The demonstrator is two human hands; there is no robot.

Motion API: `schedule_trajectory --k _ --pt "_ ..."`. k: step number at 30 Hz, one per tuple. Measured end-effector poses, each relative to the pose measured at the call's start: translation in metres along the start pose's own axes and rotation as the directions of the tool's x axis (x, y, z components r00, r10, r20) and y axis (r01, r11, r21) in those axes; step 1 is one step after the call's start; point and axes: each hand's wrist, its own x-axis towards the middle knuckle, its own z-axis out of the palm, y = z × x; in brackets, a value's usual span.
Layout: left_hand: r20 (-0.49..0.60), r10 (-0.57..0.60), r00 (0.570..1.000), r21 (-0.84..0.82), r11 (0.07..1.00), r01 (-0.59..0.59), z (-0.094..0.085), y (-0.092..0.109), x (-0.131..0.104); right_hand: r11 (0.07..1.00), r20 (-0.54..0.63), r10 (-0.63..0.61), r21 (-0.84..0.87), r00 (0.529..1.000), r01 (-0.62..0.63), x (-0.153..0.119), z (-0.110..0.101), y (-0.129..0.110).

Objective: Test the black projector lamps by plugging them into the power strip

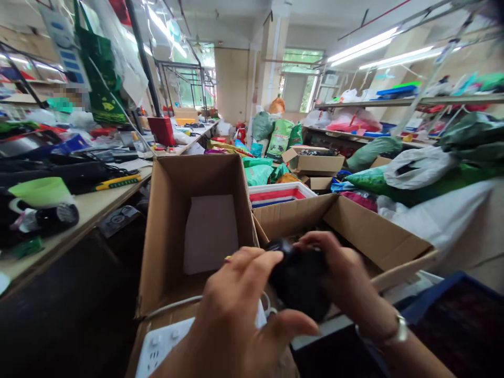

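A rounded black object (301,283), blurred by motion, is between my two hands in front of the cardboard boxes; its exact kind cannot be made out. My right hand (340,273), with a bracelet at the wrist, grips its right side, fingers curled over the top edge. My left hand (240,299) is at its left side, fingertips on the upper edge and thumb stretched along the underside. Behind my left hand stands an open cardboard box (151,226) with a pale sheet (210,231) inside. Another open carton (370,231) lies beyond my right hand, its contents mostly hidden.
A white power strip (167,338) with a cable sits at the lower left. On the worktable (106,202) at left are a green cup (41,191) and a yellow-black tool (118,182). Sacks (279,136) and bags crowd the back and right. A dark blue bin (452,315) is lower right.
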Motion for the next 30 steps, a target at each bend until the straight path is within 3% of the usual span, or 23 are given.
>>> schedule_trajectory --k 1,3,5,8,11,13,14,16,19,21,23,26,28,30 --pt "0.106 0.015 0.994 0.132 0.991 -0.029 0.006 0.003 0.004 0.999 0.058 -0.046 0.029 0.997 0.044 0.003 0.014 -0.015" --pt "0.266 -0.110 0.958 0.293 0.956 0.028 0.014 0.005 0.008 0.991 0.187 -0.120 0.085 0.975 0.105 0.008 0.037 -0.035" --pt "0.307 -0.245 0.920 0.359 0.925 0.126 0.016 0.003 0.007 0.987 0.260 -0.127 0.128 0.957 0.096 0.008 0.051 -0.042" --pt "0.341 -0.331 0.880 0.267 0.932 0.248 0.011 -0.008 -0.002 0.979 0.320 -0.078 0.204 0.944 0.012 0.008 0.053 -0.033" --pt "0.383 -0.374 0.844 0.115 0.927 0.358 0.005 -0.025 -0.013 0.906 0.542 -0.055 0.380 0.839 -0.186 0.011 0.039 -0.001" --pt "0.345 -0.420 0.839 0.002 0.895 0.447 0.001 -0.037 -0.019 0.876 0.606 0.054 0.352 0.793 -0.329 0.013 0.030 0.033" --pt "0.309 -0.445 0.841 -0.060 0.873 0.484 -0.001 -0.042 -0.021 0.889 0.577 0.171 0.260 0.799 -0.378 0.013 0.028 0.052" --pt "0.242 -0.485 0.840 -0.194 0.824 0.532 -0.005 -0.048 -0.022 0.884 0.604 0.288 0.131 0.743 -0.450 0.007 0.028 0.086" --pt "0.098 -0.503 0.859 -0.387 0.776 0.498 -0.010 -0.049 -0.017 0.866 0.744 0.286 0.070 0.604 -0.495 -0.007 0.038 0.116" --pt "-0.027 -0.530 0.847 -0.524 0.729 0.440 -0.014 -0.045 -0.011 0.866 0.778 0.266 0.066 0.569 -0.495 -0.016 0.046 0.121" --pt "-0.136 -0.585 0.799 -0.643 0.666 0.378 -0.023 -0.040 -0.005 0.881 0.758 0.266 0.059 0.595 -0.470 -0.024 0.052 0.119" --pt "-0.215 -0.628 0.748 -0.723 0.617 0.310 -0.043 -0.037 0.001 0.915 0.693 0.263 0.040 0.671 -0.401 -0.030 0.055 0.112" --pt "-0.237 -0.641 0.730 -0.731 0.613 0.300 -0.059 -0.041 0.000 0.943 0.601 0.255 0.021 0.758 -0.333 -0.032 0.052 0.107" --pt "-0.233 -0.663 0.711 -0.753 0.586 0.300 -0.074 -0.049 -0.004 0.968 0.434 0.239 -0.034 0.869 -0.250 -0.032 0.049 0.102"
